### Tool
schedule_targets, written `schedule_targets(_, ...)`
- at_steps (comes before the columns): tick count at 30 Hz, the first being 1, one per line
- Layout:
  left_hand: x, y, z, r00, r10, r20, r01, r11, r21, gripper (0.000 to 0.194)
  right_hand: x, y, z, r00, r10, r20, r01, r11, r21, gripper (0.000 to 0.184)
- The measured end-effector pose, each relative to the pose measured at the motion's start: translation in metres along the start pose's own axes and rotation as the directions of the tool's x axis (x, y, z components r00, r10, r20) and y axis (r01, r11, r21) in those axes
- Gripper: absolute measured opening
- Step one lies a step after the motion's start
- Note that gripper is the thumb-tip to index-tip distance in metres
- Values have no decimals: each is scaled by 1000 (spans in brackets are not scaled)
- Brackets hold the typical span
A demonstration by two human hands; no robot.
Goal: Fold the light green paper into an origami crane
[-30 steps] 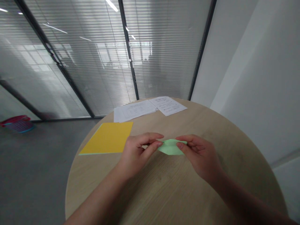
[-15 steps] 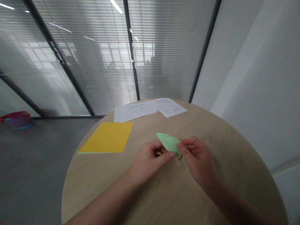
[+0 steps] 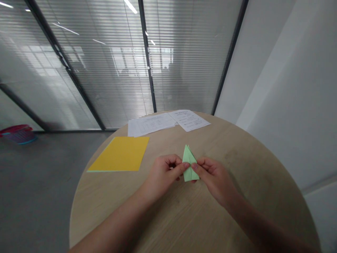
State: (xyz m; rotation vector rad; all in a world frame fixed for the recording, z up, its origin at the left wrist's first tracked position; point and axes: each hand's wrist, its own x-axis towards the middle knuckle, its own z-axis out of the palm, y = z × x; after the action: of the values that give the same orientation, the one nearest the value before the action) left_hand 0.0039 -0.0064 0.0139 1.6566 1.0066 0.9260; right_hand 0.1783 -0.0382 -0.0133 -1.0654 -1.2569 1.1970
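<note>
A small piece of folded green paper [image 3: 189, 156] is held above the table, its narrow pointed end facing away from me and its wider end toward me. Creases and layered flaps show on it. My left hand [image 3: 168, 170] pinches its left edge, thumb on top and fingers partly hidden beneath. From the other side, my right hand [image 3: 213, 175] grips the right edge the same way. The two thumb tips lie close together near the middle of the paper.
Yellow paper sheets [image 3: 122, 154] with a green edge below lie on the round wooden table [image 3: 168, 225] at left. Printed white sheets [image 3: 155, 123] lie at the far edge. A red and blue basket [image 3: 19, 135] stands on the floor. Blinds and a white wall surround the table.
The folded green paper has turned from lying slanted leftward to pointing away from me. Both hands have shifted and now grip it from opposite sides.
</note>
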Motion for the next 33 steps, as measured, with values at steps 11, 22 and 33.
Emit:
schedule_targets(11,5,-7,-1,998,37,-48,-44,986,-162,23,0,11,1,996,-88,16,89,994,-60,31)
schedule_targets(22,0,-2,-11,978,209,8,-209,978,16,11,-11,-11,-6,737,-672,70,595,596,-539,7)
schedule_targets(33,-1,-16,13,996,-70,63,89,912,-401,38,-16,-9,1,814,-579,40,539,729,-421,15)
